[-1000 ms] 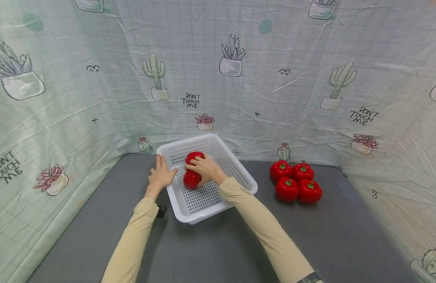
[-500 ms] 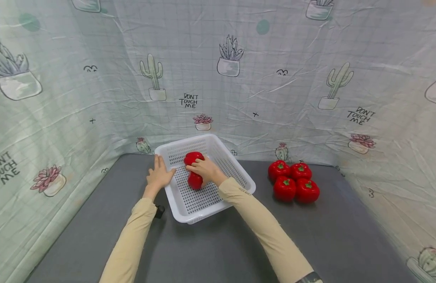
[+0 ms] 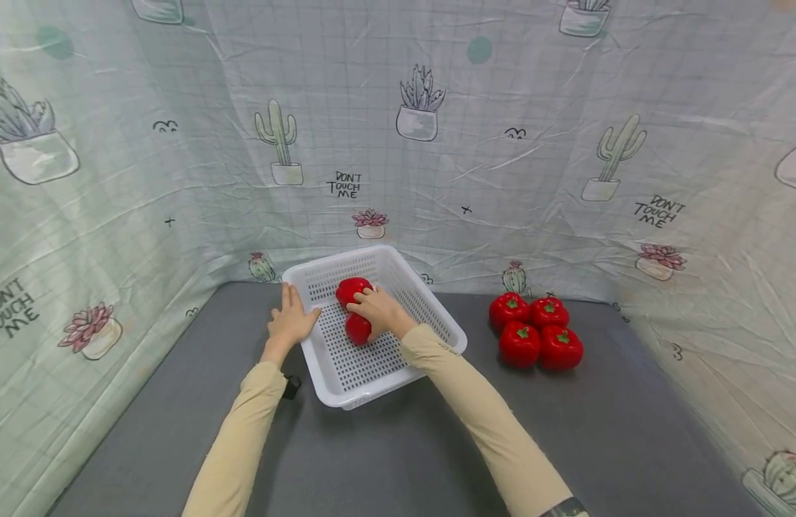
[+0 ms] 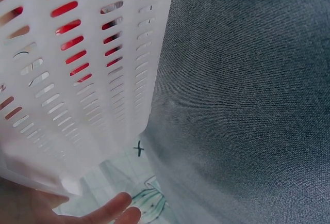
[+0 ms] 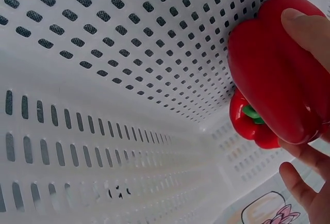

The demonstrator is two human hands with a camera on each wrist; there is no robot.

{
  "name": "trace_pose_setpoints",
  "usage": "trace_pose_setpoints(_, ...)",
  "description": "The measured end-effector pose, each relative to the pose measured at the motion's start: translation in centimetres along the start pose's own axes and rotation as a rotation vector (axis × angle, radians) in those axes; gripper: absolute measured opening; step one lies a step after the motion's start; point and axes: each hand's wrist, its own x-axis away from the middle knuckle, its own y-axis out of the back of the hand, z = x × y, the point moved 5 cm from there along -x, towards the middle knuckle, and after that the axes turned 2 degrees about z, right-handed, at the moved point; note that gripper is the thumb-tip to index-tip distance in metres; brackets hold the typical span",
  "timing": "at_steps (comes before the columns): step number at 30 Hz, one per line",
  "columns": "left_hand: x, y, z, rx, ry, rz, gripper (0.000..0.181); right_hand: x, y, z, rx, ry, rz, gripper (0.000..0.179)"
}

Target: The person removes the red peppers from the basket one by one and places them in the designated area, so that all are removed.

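Note:
A white perforated plastic basket stands on the grey table in the head view. My left hand rests on its left rim, thumb over the edge and fingers extended along the outside. In the left wrist view, its fingertips stand off the basket wall. Inside the basket, my right hand grips a red bell pepper, partly covered by the fingers. The right wrist view shows this bell pepper lying sideways, thumb on its upper side. Just beyond is a second red bell pepper, its green stem visible in that view.
Several red bell peppers stand grouped on the table to the right of the basket, stems up. A patterned cloth hangs behind and along both sides. A small black object sits by the left wrist.
My right hand and the gripped bell pepper have shifted slightly right within the basket, away from the left wall. The left hand keeps its place on the rim.

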Motion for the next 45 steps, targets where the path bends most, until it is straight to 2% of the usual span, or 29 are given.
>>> trace_pose_setpoints(6, 0.0, -0.1, -0.1, -0.002, -0.005, 0.000, 0.082, 0.2, 0.0, -0.3, 0.054, -0.020, -0.026, 0.077)
trace_pose_setpoints(16, 0.0, -0.2, -0.2, 0.006, -0.003, 0.006, 0.081, 0.9, 1.5, -0.8, -0.004, -0.059, -0.061, 0.085)
trace_pose_setpoints(29, -0.1, -0.2, 0.1, 0.005, -0.018, -0.007, 0.082, 2.6, 3.2, -2.6, -0.077, -0.036, -0.122, 0.077)
trace_pose_setpoints(39, 0.0, -0.2, 0.2, 0.000, -0.013, -0.013, 0.082, 3.2, 4.1, -2.6, -0.033, -0.014, -0.121, 0.080)
trace_pose_setpoints(45, 0.1, -0.3, 0.2, 0.005, -0.015, -0.009, 0.082, 4.4, 5.4, -2.3, -0.088, 0.013, -0.171, 0.081)
